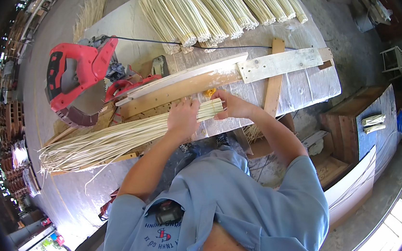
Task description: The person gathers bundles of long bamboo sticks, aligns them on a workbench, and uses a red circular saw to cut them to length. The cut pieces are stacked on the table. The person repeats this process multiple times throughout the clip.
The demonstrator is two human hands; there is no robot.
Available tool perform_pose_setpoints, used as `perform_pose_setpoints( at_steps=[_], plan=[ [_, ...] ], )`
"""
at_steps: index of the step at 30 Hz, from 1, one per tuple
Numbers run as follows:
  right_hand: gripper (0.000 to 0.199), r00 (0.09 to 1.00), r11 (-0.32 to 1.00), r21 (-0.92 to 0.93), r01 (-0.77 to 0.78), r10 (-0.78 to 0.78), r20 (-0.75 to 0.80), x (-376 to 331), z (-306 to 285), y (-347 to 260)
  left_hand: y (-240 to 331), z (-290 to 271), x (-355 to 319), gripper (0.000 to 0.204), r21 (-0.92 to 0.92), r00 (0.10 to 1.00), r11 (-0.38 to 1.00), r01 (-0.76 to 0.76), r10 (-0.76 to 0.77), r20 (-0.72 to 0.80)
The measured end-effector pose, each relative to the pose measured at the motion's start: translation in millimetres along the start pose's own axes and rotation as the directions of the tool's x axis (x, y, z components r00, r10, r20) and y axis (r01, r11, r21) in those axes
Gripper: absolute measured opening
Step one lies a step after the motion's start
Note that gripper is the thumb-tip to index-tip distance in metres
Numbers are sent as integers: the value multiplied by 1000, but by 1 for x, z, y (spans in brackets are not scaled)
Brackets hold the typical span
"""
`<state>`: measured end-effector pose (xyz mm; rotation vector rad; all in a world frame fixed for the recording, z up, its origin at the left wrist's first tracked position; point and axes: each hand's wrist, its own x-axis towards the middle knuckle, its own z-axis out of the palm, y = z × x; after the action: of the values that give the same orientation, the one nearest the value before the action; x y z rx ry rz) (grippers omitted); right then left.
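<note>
A long bundle of pale rattan strands (127, 140) lies slantwise across the table, its loose, uneven tips fanning out at the far left. My left hand (184, 118) is closed over the bundle near its right end, pressing the strands together. At that even end, my right hand (232, 105) curls its fingers around the strand tips. Just beyond both hands runs a wooden fence board (185, 91) with a pale strip on top. A red chop saw (77, 75) with a large round blade stands at the left, over the bundle's middle-left stretch.
Several tied rattan bundles (197, 14) lie in a row at the table's far side. A black cable (247, 47) crosses in front of them. A whitish plank (284, 66) overlaps a wooden crosspiece (274, 79). Another table (379, 138) with small bundles stands at the right.
</note>
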<state>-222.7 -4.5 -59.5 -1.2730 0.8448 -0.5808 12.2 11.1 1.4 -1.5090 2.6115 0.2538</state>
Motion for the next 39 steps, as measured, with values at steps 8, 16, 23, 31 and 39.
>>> perform_pose_setpoints(
  at_steps=[8,16,23,31,39],
  plan=[
    [40,984,956,235,-175,175,19,5,-5,-16,-4,0,5,61,-26,1000,1000,-10,9,-25],
    [38,989,927,354,-126,147,-34,-3,-4,-10,1,-6,5,56,-26,998,999,41,-39,54],
    [23,732,636,771,30,511,-450,-39,8,39,4,-7,5,52,-42,996,997,66,-63,61],
    [18,925,497,840,-215,380,12,-48,75,63,2,-11,3,45,-51,999,998,42,-41,19],
    [32,921,883,306,-355,387,-48,3,96,60,3,-13,7,42,-33,1000,999,27,-27,9]
  ],
)
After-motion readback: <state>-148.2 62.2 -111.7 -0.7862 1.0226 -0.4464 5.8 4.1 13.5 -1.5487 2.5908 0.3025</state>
